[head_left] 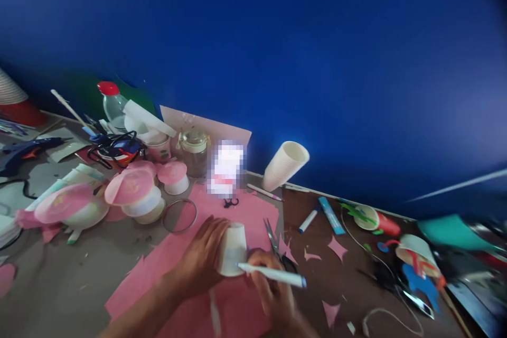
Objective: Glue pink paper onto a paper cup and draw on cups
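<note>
My left hand is wrapped round the side of a white paper cup, which stands mouth down over pink paper. In my right hand is a white marker with a blue end, pinched between the fingers. Its tip touches the lower right of the cup's wall, where a faint bluish-grey patch shows. Just right of the cup lie scissors with black handles, partly covered by my right hand.
A stack of white paper cups leans at the blue wall. A lit phone stands behind the pink paper. Pink-topped cups crowd the left, near a metal ring. Another marker and pink scraps lie right.
</note>
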The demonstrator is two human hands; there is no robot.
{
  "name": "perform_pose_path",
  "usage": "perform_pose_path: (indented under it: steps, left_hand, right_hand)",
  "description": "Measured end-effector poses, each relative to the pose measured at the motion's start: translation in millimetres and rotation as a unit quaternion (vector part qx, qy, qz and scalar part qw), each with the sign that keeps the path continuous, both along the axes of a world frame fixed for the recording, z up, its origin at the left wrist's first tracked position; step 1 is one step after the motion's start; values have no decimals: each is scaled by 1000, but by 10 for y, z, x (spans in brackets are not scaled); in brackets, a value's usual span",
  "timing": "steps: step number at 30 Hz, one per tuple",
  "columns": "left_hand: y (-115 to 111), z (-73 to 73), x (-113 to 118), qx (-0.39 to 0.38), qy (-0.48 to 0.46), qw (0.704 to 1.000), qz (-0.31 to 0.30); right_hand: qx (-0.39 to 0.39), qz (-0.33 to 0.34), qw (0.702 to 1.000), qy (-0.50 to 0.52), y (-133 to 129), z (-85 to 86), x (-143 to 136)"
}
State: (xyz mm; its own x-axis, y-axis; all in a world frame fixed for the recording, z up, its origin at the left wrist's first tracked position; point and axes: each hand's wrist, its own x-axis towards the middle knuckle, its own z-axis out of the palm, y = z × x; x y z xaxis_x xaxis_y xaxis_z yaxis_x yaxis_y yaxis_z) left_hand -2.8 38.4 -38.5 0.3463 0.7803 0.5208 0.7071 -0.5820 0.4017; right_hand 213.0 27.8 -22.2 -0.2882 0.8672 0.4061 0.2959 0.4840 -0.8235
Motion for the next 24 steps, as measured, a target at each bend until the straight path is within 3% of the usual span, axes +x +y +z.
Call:
perform_pose_path:
  steps: [4,9,13,19,24]
  left_hand:
    - [81,-83,6,41,1,999,-3]
    - [146,-100,-18,83,-1,996,-12]
    - [202,-121,6,101,-21,995,0]
    - [275,-204,26,180,0,984,5]
    - [284,-247,21,211,9,977,26]
  right_hand:
    - [-182,51,973,129,96,29,-31]
    - [-167,39,972,162,187,161,-194]
    - [-144,-7,971,192,142,228,-271]
    - [-118,-76,965,220,-28,143,-330]
    - [-124,-72,962,232,-76,103,-321]
